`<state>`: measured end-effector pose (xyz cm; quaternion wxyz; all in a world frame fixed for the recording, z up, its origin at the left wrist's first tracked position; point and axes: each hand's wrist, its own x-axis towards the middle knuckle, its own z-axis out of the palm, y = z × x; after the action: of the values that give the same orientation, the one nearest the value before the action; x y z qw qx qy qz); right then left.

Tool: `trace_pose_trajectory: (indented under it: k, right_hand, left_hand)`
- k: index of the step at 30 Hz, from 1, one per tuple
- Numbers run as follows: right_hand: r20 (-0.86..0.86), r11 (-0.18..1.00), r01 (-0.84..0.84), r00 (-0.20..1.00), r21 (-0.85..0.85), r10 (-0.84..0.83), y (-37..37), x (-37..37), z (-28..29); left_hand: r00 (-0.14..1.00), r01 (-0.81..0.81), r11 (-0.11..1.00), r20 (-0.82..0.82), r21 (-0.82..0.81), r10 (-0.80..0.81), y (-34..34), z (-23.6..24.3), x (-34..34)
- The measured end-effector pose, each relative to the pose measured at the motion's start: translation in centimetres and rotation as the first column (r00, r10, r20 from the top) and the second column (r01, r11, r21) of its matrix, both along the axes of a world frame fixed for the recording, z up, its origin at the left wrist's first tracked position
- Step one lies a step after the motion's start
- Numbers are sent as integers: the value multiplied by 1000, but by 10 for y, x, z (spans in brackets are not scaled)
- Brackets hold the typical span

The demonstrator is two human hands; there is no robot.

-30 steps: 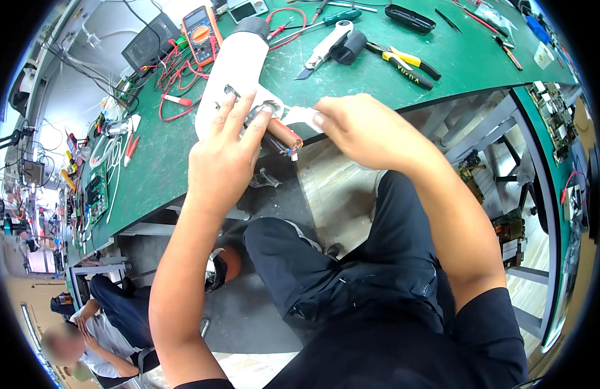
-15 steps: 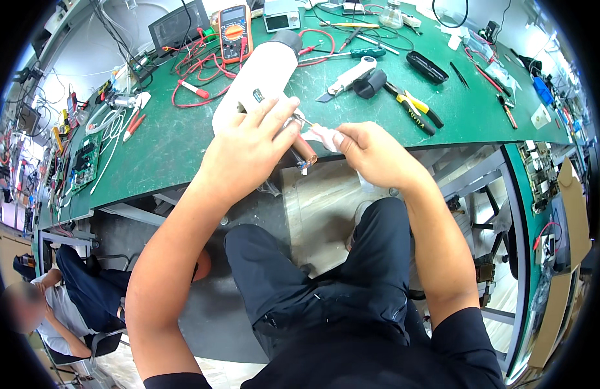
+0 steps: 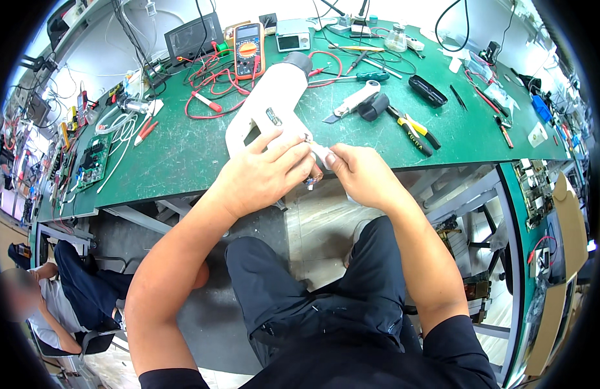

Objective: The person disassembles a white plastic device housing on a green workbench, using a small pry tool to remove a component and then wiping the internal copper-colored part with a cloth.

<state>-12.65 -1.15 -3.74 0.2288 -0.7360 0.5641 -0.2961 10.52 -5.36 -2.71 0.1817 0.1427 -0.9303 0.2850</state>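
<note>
A white housing shaped like a hair dryer (image 3: 274, 91), with a dark cap at its far end, lies on the green bench close to the front edge. My left hand (image 3: 264, 172) is closed around its near part, fingers across the top. From under those fingers a copper-coloured cylinder (image 3: 317, 174) with loose wires at its tip sticks out past the bench edge. My right hand (image 3: 361, 170) pinches the pale handle of a screwdriver (image 3: 320, 153). Its thin metal tip meets the housing beside my left fingertips; the exact contact point is hidden.
Right of the housing lie a utility knife (image 3: 355, 100), a dark ring-shaped part (image 3: 374, 107), yellow-black pliers (image 3: 413, 129) and a black case (image 3: 427, 91). An orange multimeter (image 3: 248, 52) with red leads stands behind. A green circuit board (image 3: 95, 155) is at left. Someone sits at lower left.
My view has shifted slightly. My left fingers have slid right, covering more of the copper-coloured cylinder. A dark opening in the housing now shows. The screwdriver stays against the housing.
</note>
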Motion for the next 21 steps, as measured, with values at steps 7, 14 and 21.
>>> trace_pose_trajectory:
  k: [7, 14, 21]
  right_hand:
    - [26, 998, -10, 1000, 65, 8, 5, -9, 4]
    - [-2, 999, 18, 1000, 52, -18, 21, -15, 10]
    - [-23, 998, -9, 1000, -59, 8, 12, -12, -1]
  left_hand:
    - [993, -104, 994, -43, 39, 106, 6, -5, -8]
    - [995, -81, 996, -62, 42, 83, 4, -9, 0]
    - [974, -10, 964, -215, 264, 69, 4, -4, 5]
